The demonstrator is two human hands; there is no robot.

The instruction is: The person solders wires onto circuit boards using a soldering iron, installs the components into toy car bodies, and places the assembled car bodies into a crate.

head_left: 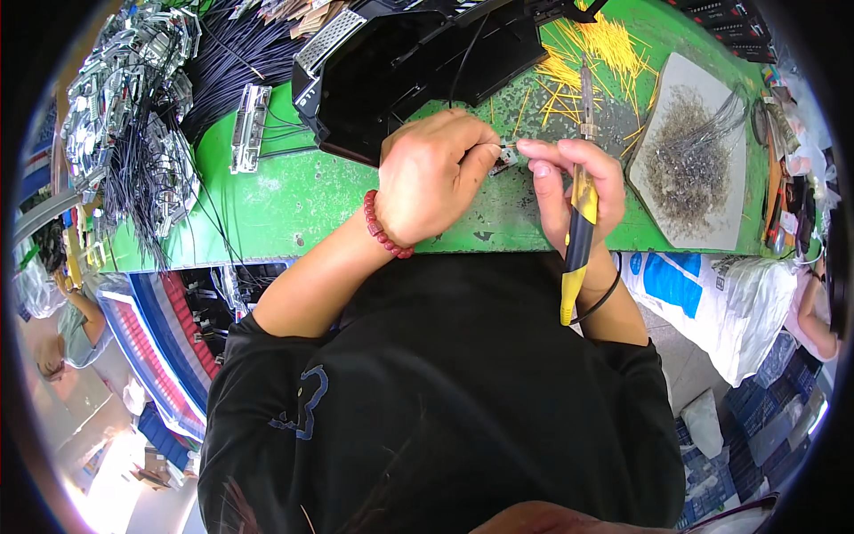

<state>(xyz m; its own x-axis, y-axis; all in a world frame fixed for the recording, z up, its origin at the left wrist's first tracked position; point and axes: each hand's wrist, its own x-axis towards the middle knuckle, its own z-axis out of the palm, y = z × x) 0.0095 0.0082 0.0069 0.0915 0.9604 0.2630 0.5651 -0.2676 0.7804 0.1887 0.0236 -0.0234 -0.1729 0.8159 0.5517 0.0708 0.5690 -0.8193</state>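
My left hand (436,173), with a red bead bracelet (382,227) at its wrist, is closed, thumb and forefinger pinching the end of a thin dark wire (509,145). My right hand (583,182) is wrapped round a soldering iron (580,233) with a yellow and black handle. Its metal end (586,84) points away from me, and its cord loops by my right wrist. The right forefinger reaches to the wire's tip, almost meeting the left fingertips. Below them lies a small light-coloured part (505,158), mostly hidden. Behind my left hand stands a large black plastic housing (391,80).
Left on the green table (276,209) are a clear-and-silver module (252,129), a heap of similar modules (133,98) and black wires (236,67). Yellow wire pieces (609,49) lie scattered at the back. A pale board (734,191) on the right bears dark clippings.
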